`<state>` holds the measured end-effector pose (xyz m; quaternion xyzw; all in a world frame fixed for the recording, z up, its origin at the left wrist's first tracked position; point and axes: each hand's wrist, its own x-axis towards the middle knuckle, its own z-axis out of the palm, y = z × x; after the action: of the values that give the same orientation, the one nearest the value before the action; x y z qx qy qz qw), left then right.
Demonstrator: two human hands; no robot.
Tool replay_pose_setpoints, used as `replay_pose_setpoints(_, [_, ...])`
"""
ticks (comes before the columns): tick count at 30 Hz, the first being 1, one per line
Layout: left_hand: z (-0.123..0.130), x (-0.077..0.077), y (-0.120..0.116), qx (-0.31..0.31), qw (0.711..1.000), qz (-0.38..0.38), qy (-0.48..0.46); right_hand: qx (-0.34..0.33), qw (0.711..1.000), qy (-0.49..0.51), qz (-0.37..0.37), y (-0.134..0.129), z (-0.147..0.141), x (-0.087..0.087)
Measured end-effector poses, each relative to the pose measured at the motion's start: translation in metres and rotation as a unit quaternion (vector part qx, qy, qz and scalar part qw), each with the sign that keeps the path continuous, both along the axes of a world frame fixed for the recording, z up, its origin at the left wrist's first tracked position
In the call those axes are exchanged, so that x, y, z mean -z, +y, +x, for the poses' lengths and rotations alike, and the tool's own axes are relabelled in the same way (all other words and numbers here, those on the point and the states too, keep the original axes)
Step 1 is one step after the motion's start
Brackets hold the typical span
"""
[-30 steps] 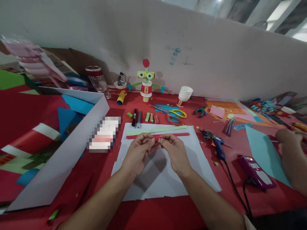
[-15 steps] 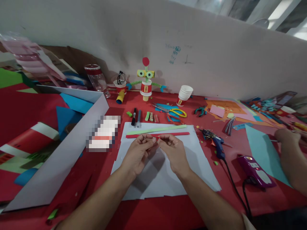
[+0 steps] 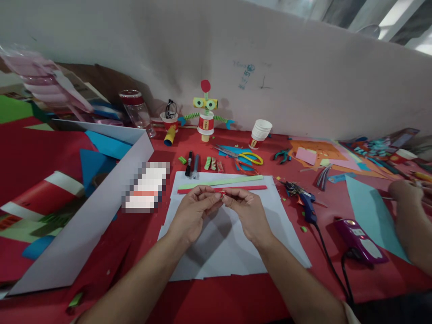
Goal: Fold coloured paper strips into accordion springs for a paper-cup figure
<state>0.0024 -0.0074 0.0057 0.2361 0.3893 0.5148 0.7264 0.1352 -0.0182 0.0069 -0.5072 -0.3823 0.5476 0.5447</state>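
Note:
Between the fingertips of my left hand (image 3: 195, 215) and my right hand (image 3: 249, 212) is a small piece of red paper (image 3: 222, 192). Both hands pinch it, with the fingers hiding most of its shape. They are held above a stack of white paper (image 3: 232, 252). Just behind the fingers lie a flat red paper strip (image 3: 258, 187) and a light green paper strip (image 3: 236, 181). Farther back are small accordion-folded paper pieces (image 3: 213, 163), a black marker (image 3: 188, 164) and a grey-blue pen (image 3: 195, 166).
A cup figure (image 3: 205, 123) stands by the wall near stacked paper cups (image 3: 261, 129). Scissors (image 3: 251, 157) lie behind the paper. To the right are a glue gun (image 3: 308, 208), a purple corded box (image 3: 361, 243) and another person's hand (image 3: 407, 193). A white-walled box (image 3: 101, 198) is left.
My hands stay in nearly the same place, both still pinching the red paper. My fingers have shifted slightly around it, and a little more of it shows between the fingertips.

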Motion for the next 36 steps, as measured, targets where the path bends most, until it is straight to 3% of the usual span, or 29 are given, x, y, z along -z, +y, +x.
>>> replay_pose_setpoints(10, [-0.003, -0.003, 0.001, -0.006, 0.998, 0.034, 0.046, -0.037, 0.999, 0.008, 0.012, 0.002, 0.001, -0.001])
replay_pose_setpoints(13, [-0.005, -0.001, 0.003, 0.001, 0.994, 0.075, 0.077, -0.043, 0.999, 0.005, 0.023, 0.002, 0.0, 0.002])
replay_pose_setpoints(16, [-0.011, 0.0, 0.006, -0.009, 0.974, 0.146, 0.173, -0.054, 0.998, 0.001, 0.022, 0.003, -0.001, 0.005])
replay_pose_setpoints(18, [-0.016, -0.001, 0.008, -0.031, 0.934, 0.212, 0.286, -0.058, 0.998, -0.008, 0.026, 0.004, 0.0, 0.005])
replay_pose_setpoints(19, [-0.018, -0.002, 0.009, -0.044, 0.9, 0.251, 0.355, -0.055, 0.998, -0.016, 0.031, 0.004, 0.001, 0.006])
replay_pose_setpoints(21, [-0.022, -0.002, 0.011, -0.042, 0.805, 0.336, 0.488, -0.034, 0.998, -0.044, 0.041, 0.007, 0.004, 0.007])
replay_pose_setpoints(23, [-0.023, -0.002, 0.011, 0.028, 0.713, 0.413, 0.566, -0.017, 0.995, -0.084, 0.04, 0.008, 0.007, 0.009])
replay_pose_setpoints(25, [-0.024, 0.0, 0.008, 0.114, 0.656, 0.461, 0.587, -0.014, 0.991, -0.128, 0.038, 0.009, 0.009, 0.011])
replay_pose_setpoints(28, [-0.027, 0.007, 0.001, 0.161, 0.634, 0.477, 0.587, -0.022, 0.982, -0.181, 0.042, 0.008, 0.008, 0.013])
replay_pose_setpoints(34, [-0.036, 0.028, -0.015, 0.107, 0.602, 0.485, 0.626, -0.085, 0.972, -0.219, 0.03, 0.006, 0.004, 0.019])
replay_pose_setpoints(36, [-0.037, 0.034, -0.017, 0.072, 0.605, 0.474, 0.635, -0.104, 0.966, -0.232, 0.044, 0.006, 0.003, 0.02])
